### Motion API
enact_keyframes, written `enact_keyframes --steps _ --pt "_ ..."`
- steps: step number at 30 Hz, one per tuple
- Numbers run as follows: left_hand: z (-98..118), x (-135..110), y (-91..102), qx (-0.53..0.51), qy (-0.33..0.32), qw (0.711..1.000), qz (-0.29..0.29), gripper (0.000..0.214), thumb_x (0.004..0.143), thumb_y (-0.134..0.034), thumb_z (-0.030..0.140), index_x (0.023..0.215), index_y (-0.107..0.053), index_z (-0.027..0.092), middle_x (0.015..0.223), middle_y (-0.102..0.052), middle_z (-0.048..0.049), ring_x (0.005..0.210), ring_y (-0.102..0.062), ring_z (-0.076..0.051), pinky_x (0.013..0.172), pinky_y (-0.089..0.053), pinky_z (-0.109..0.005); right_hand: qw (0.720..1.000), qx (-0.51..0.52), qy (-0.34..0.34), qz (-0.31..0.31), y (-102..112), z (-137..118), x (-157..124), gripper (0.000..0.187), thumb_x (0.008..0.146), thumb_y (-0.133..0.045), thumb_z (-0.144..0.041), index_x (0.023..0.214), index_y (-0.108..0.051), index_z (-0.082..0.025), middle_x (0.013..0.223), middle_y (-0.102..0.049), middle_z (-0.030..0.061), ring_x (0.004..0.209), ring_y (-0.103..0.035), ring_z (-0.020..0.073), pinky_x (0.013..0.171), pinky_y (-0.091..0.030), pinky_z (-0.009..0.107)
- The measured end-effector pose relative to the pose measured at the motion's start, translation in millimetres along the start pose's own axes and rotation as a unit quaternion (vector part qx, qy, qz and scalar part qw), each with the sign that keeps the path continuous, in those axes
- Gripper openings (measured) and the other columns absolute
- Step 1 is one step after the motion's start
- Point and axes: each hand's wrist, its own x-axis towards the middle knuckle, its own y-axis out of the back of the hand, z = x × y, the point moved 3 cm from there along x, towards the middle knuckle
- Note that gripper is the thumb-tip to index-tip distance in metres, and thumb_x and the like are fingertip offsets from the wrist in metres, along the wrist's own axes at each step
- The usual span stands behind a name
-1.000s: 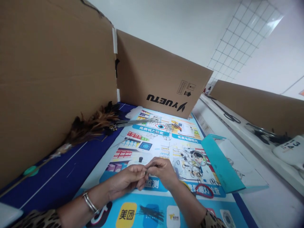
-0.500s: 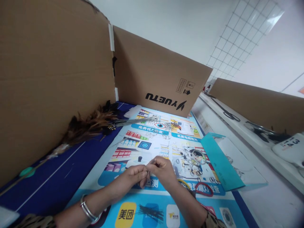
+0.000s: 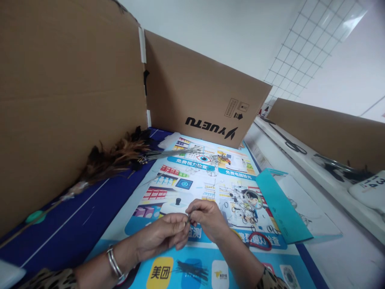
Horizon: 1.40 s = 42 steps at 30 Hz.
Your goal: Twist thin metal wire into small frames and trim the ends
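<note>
My left hand (image 3: 168,232) and my right hand (image 3: 206,216) meet over the printed mat (image 3: 180,247). Between the fingertips of both is a small, thin, dark wire-like piece (image 3: 189,218); its exact shape is mostly covered by the fingers. Closer to me, below the hands, lies a bundle of short dark wires (image 3: 192,272). Wire rings and small loops (image 3: 245,204) are scattered to the right of my right hand. A tool with a red handle (image 3: 260,241) sits by my right forearm, which partly covers it.
Brown feathers (image 3: 120,154) and a bunch of thin metal stems (image 3: 174,152) lie at the left and back. Cardboard panels (image 3: 198,88) stand behind. At right are a teal folder (image 3: 282,208) and a white ledge with black scissors (image 3: 291,144).
Both hands have turned slightly, the left palm opening more toward me. The dark piece between the fingertips shows more clearly. The camera view has shifted a little.
</note>
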Motion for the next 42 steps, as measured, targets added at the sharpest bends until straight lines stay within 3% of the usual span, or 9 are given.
enact_keyframes --steps 9,14,18,21,25,28,31,37,42 --pt "-1.5 2.3 0.1 0.035 -0.032 0.999 0.005 0.027 0.075 -0.064 0.034 0.062 -0.056 0.012 0.05 -0.051 -0.0011 0.053 -0.05 -0.014 0.058 -0.033 -0.027 0.994 0.038 0.08 0.061 -7.9 -1.2 -2.9 0.006 0.063 -0.073 -0.017 0.066 -0.068 -0.017 0.067 -0.062 0.0 0.056 -0.052 0.0104 0.054 -0.042 0.023" --pt "-6.7 1.1 -2.6 0.051 -0.037 0.998 -0.007 0.032 0.074 -0.064 0.039 0.058 -0.055 0.012 0.049 -0.05 -0.0003 0.054 -0.051 -0.015 0.059 -0.034 -0.027 0.991 0.095 0.068 0.066 -13.6 0.7 -5.5 0.006 0.062 -0.073 -0.017 0.064 -0.067 -0.016 0.063 -0.061 -0.0007 0.054 -0.051 0.009 0.054 -0.04 0.021" --pt "-1.2 -1.0 8.7 0.17 -0.047 0.983 0.045 0.029 0.081 -0.055 0.037 0.065 -0.056 0.013 0.057 -0.054 -0.0013 0.06 -0.051 -0.014 0.06 -0.035 -0.025 0.998 -0.004 0.049 0.043 -6.7 -4.5 -3.6 0.003 0.069 -0.067 -0.019 0.069 -0.067 -0.016 0.062 -0.059 -0.0016 0.053 -0.05 0.0085 0.053 -0.04 0.021" --pt "10.9 -1.8 22.6 0.37 -0.069 0.922 0.096 0.028 0.085 -0.048 0.035 0.069 -0.058 0.014 0.062 -0.057 -0.0008 0.063 -0.051 -0.013 0.062 -0.036 -0.024 0.981 -0.174 0.069 0.057 0.7 -12.3 -2.1 0.006 0.073 -0.062 -0.017 0.076 -0.068 -0.017 0.065 -0.06 -0.0012 0.058 -0.053 0.0097 0.056 -0.042 0.021" --pt "24.3 -3.3 32.0 0.614 -0.107 0.772 0.122 0.027 0.088 -0.04 0.03 0.076 -0.06 0.017 0.07 -0.059 -0.0006 0.067 -0.052 -0.013 0.062 -0.037 -0.023 0.927 -0.353 0.105 0.071 4.8 -14.4 -0.7 0.008 0.072 -0.062 -0.015 0.078 -0.068 -0.017 0.07 -0.062 0.0004 0.063 -0.055 0.0108 0.059 -0.043 0.021" --pt "27.9 -5.4 30.2 0.723 -0.145 0.664 0.123 0.027 0.09 -0.034 0.024 0.085 -0.061 0.017 0.076 -0.06 -0.0038 0.075 -0.053 -0.016 0.069 -0.038 -0.026 0.89 -0.432 0.12 0.084 6.9 -8.4 -0.1 0.011 0.072 -0.061 -0.016 0.081 -0.066 -0.017 0.072 -0.062 0.0006 0.06 -0.054 0.0099 0.058 -0.043 0.02" --pt "27.4 -6.4 28.7 0.788 -0.138 0.588 0.123 0.027 0.088 -0.033 0.017 0.08 -0.059 0.016 0.072 -0.059 -0.0053 0.072 -0.052 -0.018 0.068 -0.038 -0.029 0.858 -0.496 0.117 0.07 8.3 -2.2 0.0 0.015 0.077 -0.057 -0.018 0.09 -0.064 -0.019 0.08 -0.063 0.0017 0.067 -0.056 0.0114 0.063 -0.044 0.021" --pt "30.0 -6.9 31.2 0.812 -0.131 0.561 0.096 0.023 0.086 -0.036 0.013 0.086 -0.058 0.017 0.077 -0.059 -0.0049 0.076 -0.051 -0.018 0.07 -0.038 -0.029 0.777 -0.613 0.145 -0.019 3.9 -3.1 -2.2 0.021 0.088 -0.044 -0.022 0.088 -0.065 -0.018 0.082 -0.063 0.0065 0.082 -0.055 0.0172 0.075 -0.042 0.027" --pt "35.4 -8.4 32.4 0.805 -0.147 0.573 0.055 0.023 0.087 -0.034 0.012 0.08 -0.055 0.017 0.075 -0.056 -0.0032 0.074 -0.049 -0.017 0.069 -0.036 -0.028 0.83 -0.534 0.148 -0.055 2.7 -7.7 -2.1 0.024 0.089 -0.044 -0.023 0.078 -0.065 -0.017 0.07 -0.06 0.0021 0.071 -0.055 0.0129 0.066 -0.04 0.022"
